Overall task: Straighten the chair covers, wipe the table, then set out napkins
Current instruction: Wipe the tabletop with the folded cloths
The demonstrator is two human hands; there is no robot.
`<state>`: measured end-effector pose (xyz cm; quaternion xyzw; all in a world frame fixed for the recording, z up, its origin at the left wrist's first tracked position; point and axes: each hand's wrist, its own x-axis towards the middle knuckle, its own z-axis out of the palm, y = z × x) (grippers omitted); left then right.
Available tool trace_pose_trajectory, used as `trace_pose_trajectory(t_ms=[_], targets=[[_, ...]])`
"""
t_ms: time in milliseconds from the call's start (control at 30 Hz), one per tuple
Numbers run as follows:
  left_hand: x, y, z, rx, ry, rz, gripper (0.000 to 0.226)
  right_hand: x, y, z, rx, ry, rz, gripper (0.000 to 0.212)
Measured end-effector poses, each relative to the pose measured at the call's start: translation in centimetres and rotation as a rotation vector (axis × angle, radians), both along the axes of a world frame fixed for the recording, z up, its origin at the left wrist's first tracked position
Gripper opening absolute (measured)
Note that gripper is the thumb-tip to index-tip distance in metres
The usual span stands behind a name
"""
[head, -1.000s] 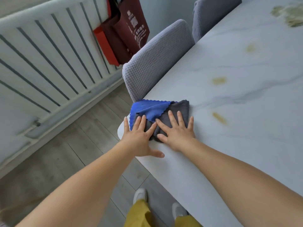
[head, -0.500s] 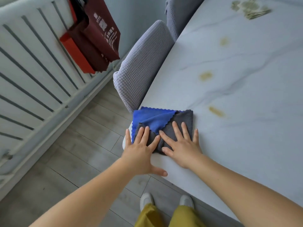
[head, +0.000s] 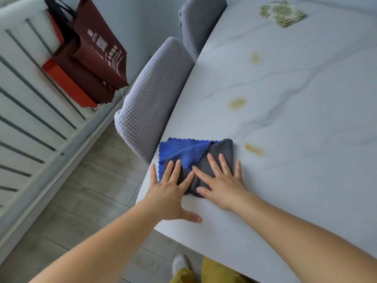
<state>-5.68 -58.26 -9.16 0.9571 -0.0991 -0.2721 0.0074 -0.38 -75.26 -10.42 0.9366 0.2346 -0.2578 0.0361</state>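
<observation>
Cloth for wiping, a folded blue-and-grey microfibre square with scalloped edges [head: 195, 158], lies at lower centre of the frame on the near left corner of the table, flat under both hands.

Upper left: white slatted radiator panel [head: 30, 99] with maroon and red non-woven carrier bags [head: 91, 58] hanging against it. Pale wood-grain plank floor [head: 81, 190] below.

Centre left: chair in a grey waffle-knit stretch cover [head: 151, 103], tucked against the table edge; cover looks smooth. A second covered chair [head: 195, 23] stands behind it, upper centre.

Left hand [head: 169, 190]: fingers straight and spread, fingertips on the cloth's left part, thumb out on the bare table. Right hand [head: 222, 182]: likewise flat and spread, pressing the grey part. Neither grips anything. Judgement: flat palms spread pressure so the cloth can be pushed as one pad.

Right: white marble-look table [head: 306, 180], glossy, grey veining. Three yellowish-brown smears [head: 254, 149] run from just beside the cloth toward the upper frame; wiping appears barely begun. Upper right: folded green-patterned paper napkins [head: 282, 13], well apart, not yet set out.
</observation>
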Motion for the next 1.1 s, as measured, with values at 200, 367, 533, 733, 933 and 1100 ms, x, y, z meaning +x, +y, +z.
trace_pose_trajectory(t_ms=[200,367,533,733,933,1100], targets=[[6.6,-1.8,-0.1,0.062,0.012,0.067,0.126,6.2,-0.6,0.1,-0.018,-0.026,-0.029,0.061],[9.7,-5.1,0.2,0.088,0.008,-0.015,0.126,8.0,-4.4,0.1,-0.009,-0.045,-0.100,0.061],[11.7,-10.3,0.3,0.072,-0.004,-0.133,0.126,8.1,-9.9,0.1,-0.031,-0.043,-0.216,0.060],[11.4,-16.3,0.7,0.038,-0.012,-0.269,0.126,5.2,-15.7,0.2,-0.059,-0.036,-0.395,0.059],[8.6,-16.8,0.9,0.030,-0.039,-0.362,0.124,1.2,-16.1,0.2,-0.062,-0.024,-0.489,0.058],[5.5,-14.8,0.8,0.016,-0.041,-0.380,0.124,-1.7,-14.4,0.3,-0.040,-0.005,-0.487,0.057]])
